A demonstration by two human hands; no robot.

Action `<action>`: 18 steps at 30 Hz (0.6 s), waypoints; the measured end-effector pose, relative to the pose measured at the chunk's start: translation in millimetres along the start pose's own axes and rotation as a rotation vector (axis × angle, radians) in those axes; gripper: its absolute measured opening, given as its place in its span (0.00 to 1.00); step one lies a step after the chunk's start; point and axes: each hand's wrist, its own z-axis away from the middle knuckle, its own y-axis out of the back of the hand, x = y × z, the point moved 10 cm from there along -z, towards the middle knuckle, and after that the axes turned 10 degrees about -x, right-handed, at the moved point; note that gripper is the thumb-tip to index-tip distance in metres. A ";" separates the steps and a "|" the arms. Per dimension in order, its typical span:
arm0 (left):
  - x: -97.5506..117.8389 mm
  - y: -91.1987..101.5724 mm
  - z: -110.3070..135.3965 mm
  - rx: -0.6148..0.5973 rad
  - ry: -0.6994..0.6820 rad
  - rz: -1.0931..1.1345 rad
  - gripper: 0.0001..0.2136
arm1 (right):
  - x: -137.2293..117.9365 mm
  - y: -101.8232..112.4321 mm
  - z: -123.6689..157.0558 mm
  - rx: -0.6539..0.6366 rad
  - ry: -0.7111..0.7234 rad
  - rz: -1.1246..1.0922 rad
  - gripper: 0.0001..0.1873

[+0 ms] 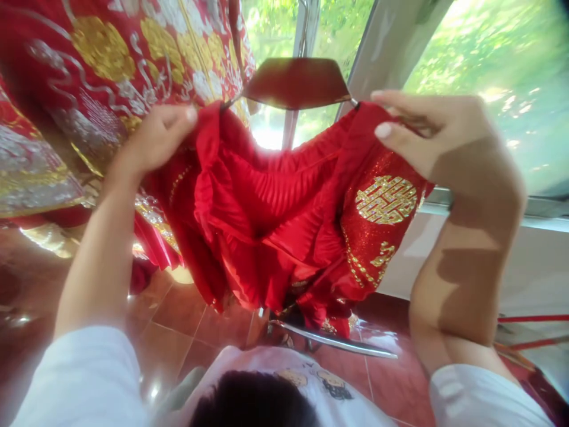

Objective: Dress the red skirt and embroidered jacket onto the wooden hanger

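The red skirt (275, 225) is held up just below the wooden hanger (297, 83), its waistband pinched at either end between thumb and fingers of the left hand (155, 139) and right hand (435, 139), seemingly to stretch it level with the clips.

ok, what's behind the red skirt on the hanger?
Above the sagging waist: a bright window and its frame post. The red skirt hides everything lower behind it; left hand and right hand hold its waistband.

Plain red garment (267, 219) with gold emblem panel; red robe (111, 59), gold-and-silver embroidery; dark brown hanger (297, 83).
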 end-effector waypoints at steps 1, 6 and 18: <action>-1.2 -4.3 4.9 -0.022 0.025 -0.033 0.32 | 6.8 -0.5 2.8 -0.001 -0.007 -0.040 0.21; 6.0 -14.8 15.4 0.212 0.219 -0.342 0.28 | 27.7 0.5 -11.4 -0.003 -0.044 -0.036 0.18; 74.8 -67.8 118.5 0.470 0.295 -0.375 0.34 | -43.8 -15.6 95.8 0.591 0.062 0.205 0.08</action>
